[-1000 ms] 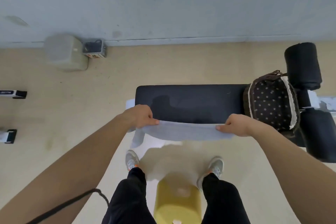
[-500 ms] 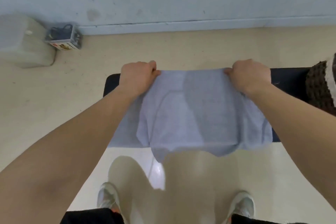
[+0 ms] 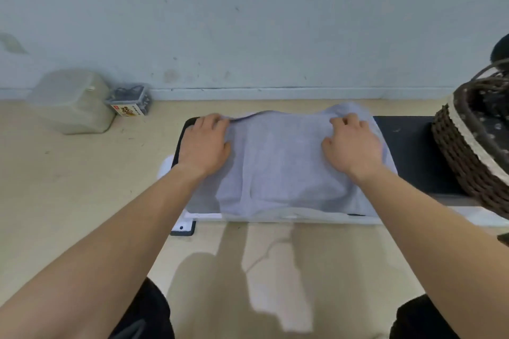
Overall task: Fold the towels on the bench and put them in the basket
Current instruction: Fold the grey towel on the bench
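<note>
The fingers (image 3: 213, 121) of the left hand (image 3: 205, 146) lie fairly straight, palm down. They press the far left corner of the grey towel (image 3: 281, 168), with their tips at its far edge. A low ridge of cloth runs off from them towards the right.

The fingers (image 3: 347, 121) of the right hand (image 3: 355, 150) are bent at the knuckles and bunch the cloth near the towel's far right corner. The thumb is spread out to the left on the fabric.

The towel lies spread on the black table (image 3: 407, 151) in the middle of the frame. It covers most of the table's left part, and its near edge hangs just over the front. There it touches the white frame (image 3: 203, 216) under the pad.

At the right edge of the frame a dark woven basket (image 3: 457, 154) with a pale trim and a dotted lining stands on the table. It is apart from the towel, with a bare strip of pad between them.

Both forearms run down to the lower corners of the frame. Beyond the table are the beige floor (image 3: 68, 187) and the pale wall (image 3: 248, 22). At the left, where floor meets wall, a cloudy plastic container (image 3: 71, 102) sits just beside a small box (image 3: 130, 103) of dark cables.
</note>
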Action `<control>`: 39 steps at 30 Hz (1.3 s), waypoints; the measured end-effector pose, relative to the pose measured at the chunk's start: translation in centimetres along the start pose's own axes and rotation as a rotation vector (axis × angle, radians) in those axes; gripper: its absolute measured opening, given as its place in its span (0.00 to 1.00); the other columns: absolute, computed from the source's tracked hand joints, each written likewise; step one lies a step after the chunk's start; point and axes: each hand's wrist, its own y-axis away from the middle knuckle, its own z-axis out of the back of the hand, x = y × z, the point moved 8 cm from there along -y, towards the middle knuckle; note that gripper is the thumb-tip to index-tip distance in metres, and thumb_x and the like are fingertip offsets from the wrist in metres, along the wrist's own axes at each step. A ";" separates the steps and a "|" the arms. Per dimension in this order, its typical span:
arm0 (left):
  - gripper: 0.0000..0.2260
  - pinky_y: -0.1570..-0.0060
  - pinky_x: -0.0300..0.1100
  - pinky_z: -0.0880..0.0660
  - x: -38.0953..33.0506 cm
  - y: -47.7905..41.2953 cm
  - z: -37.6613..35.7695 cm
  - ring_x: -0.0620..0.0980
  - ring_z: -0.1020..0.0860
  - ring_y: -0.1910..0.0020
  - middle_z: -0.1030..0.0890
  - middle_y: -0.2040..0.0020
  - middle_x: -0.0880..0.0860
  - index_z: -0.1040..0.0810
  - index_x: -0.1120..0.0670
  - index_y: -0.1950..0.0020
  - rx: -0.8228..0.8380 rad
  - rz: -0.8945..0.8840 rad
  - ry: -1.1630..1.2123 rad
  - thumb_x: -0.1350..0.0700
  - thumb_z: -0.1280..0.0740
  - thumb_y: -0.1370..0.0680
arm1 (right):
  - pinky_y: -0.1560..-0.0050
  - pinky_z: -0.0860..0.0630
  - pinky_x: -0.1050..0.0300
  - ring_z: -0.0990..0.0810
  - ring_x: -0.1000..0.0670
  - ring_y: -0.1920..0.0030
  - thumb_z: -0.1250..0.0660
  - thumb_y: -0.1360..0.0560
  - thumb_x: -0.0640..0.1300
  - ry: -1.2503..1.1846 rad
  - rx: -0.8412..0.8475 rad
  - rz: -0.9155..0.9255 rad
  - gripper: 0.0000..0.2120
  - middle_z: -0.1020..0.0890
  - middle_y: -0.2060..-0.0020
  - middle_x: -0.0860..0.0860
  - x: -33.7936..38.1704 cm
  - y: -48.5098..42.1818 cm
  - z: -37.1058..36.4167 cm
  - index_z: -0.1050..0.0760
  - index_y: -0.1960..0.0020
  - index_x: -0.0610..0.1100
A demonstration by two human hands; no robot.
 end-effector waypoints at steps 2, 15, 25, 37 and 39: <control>0.24 0.36 0.52 0.33 0.6 3.8 0.0 0.59 0.34 0.28 0.35 0.24 0.55 0.32 0.52 0.26 0.068 0.024 -0.006 0.51 0.37 0.22 | 0.47 0.28 0.47 0.30 0.39 0.37 0.42 0.21 0.49 -0.042 0.089 0.035 0.21 0.30 0.34 0.44 1.5 3.5 -0.3 0.31 0.30 0.45; 0.16 0.48 0.48 0.26 3.7 8.2 0.8 0.55 0.23 0.42 0.21 0.39 0.52 0.28 0.51 0.32 0.049 0.294 0.297 0.52 0.40 0.20 | 0.35 0.30 0.47 0.31 0.43 0.33 0.43 0.19 0.53 -0.168 0.194 0.360 0.23 0.32 0.29 0.51 10.2 11.1 -1.3 0.34 0.25 0.51; 0.19 0.40 0.52 0.26 9.5 -3.0 -3.4 0.57 0.27 0.39 0.28 0.39 0.54 0.27 0.41 0.31 0.096 0.337 0.367 0.42 0.37 0.21 | 0.27 0.39 0.48 0.40 0.48 0.25 0.43 0.19 0.57 -0.303 0.169 0.456 0.22 0.38 0.23 0.57 17.3 1.8 -4.6 0.34 0.25 0.57; 0.03 0.58 0.47 0.32 14.8 -4.9 0.1 0.57 0.23 0.51 0.19 0.51 0.53 0.29 0.48 0.46 -0.329 0.527 0.397 0.53 0.39 0.19 | 0.22 0.57 0.44 0.55 0.46 0.20 0.50 0.38 0.74 -0.248 0.367 0.491 0.45 0.52 0.19 0.55 19.4 1.7 -7.1 0.46 0.22 0.63; 0.10 0.51 0.48 0.29 14.9 -4.7 -0.9 0.57 0.23 0.45 0.21 0.44 0.53 0.28 0.48 0.40 -0.292 0.527 0.427 0.56 0.39 0.20 | 0.22 0.60 0.42 0.59 0.46 0.20 0.45 0.32 0.72 -0.216 0.387 0.506 0.42 0.57 0.19 0.55 19.4 1.9 -7.4 0.50 0.21 0.62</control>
